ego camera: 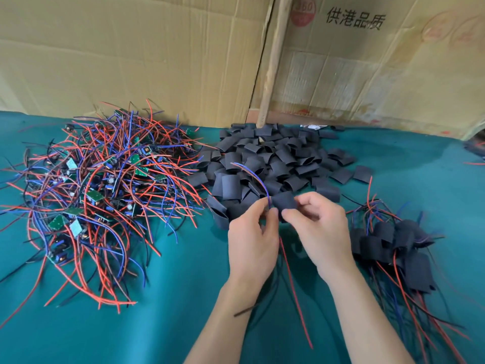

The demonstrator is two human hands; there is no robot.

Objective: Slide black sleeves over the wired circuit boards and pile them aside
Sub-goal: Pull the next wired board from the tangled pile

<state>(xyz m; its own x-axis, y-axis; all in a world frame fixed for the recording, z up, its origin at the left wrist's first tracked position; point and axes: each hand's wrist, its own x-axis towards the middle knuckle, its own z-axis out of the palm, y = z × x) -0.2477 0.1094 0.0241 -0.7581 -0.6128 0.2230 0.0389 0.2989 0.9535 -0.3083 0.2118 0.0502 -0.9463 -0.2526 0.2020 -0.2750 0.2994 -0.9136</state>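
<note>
A big tangle of wired circuit boards (97, 195), green boards with red, blue and black leads, lies at the left. Behind my hands is a heap of loose black sleeves (273, 158). My right hand (319, 229) pinches one black sleeve (284, 202) at the centre. My left hand (253, 240) holds a wired board right beside that sleeve; the board itself is hidden by my fingers. Its blue wire (253, 176) curves up and back, and its red wire (295, 292) hangs down towards me. Sleeved boards (393, 245) are piled at the right.
Everything lies on a teal cloth (183, 298) covering the table. Flattened cardboard boxes (157, 53) and a wooden stick (274, 61) stand along the back edge. A few stray wires (475, 156) show at the far right edge.
</note>
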